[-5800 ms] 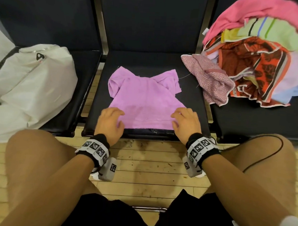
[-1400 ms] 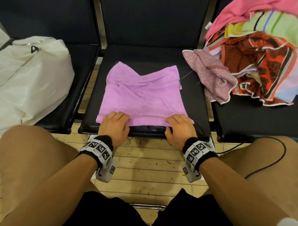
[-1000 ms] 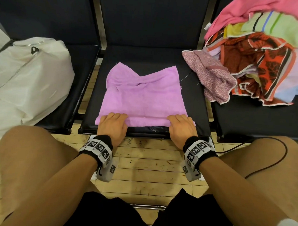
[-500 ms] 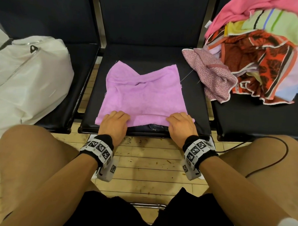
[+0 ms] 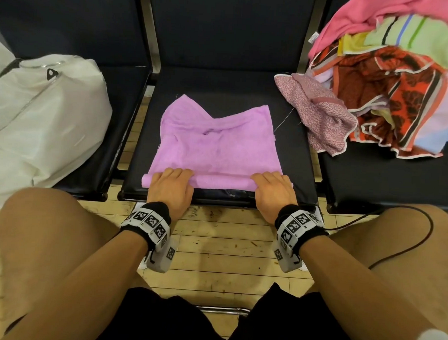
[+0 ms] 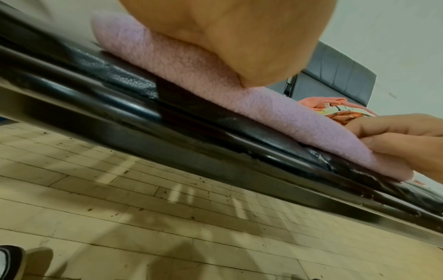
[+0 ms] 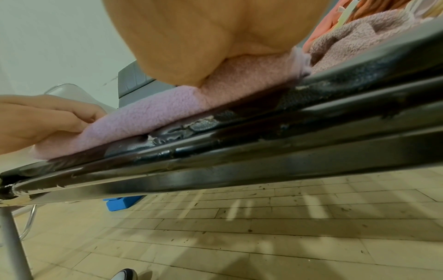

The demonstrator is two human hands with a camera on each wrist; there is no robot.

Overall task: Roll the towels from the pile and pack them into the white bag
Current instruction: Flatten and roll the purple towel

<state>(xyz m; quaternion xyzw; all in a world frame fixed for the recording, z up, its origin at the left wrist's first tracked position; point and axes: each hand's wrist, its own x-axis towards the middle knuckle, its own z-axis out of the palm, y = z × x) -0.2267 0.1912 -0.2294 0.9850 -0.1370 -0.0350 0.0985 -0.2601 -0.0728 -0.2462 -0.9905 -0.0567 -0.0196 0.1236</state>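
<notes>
On the middle seat (image 5: pixel 293 137) of the row of dark chairs lay the purple towel (image 5: pixel 218 149), spread mostly flat, with only its near edge turned over into a thin roll along the front of the cushion. The left hand (image 5: pixel 171 186) sat on the left end of that roll and the right hand (image 5: pixel 273 192) on the right end, fingers curled over the cloth. The wrist views showed each palm pressing down on the roll and the fingers bent around it, so both hands were grasping the towel rather than lying loose on it.

Judged from this, the work was at an early stage. One towel had been laid out and its roll was barely begun; most of its length, up to the wavy far edge, was yet to be wound. The white bag (image 5: pixel 42 126) slumped on the seat to the left, well apart from the towel. Its opening could not be seen, so whether anything was packed inside could not be told.

The pile of towels (image 5: pixel 391 82) filled the seat on the right, a pink one on top, a striped green one and an orange patterned one below, and a speckled pink one (image 5: pixel 320 117) spilling toward the middle seat. All of these looked unrolled, so nearly the whole job remained: finishing this roll, carrying it across to the bag, then the same for each towel in the heap
</notes>
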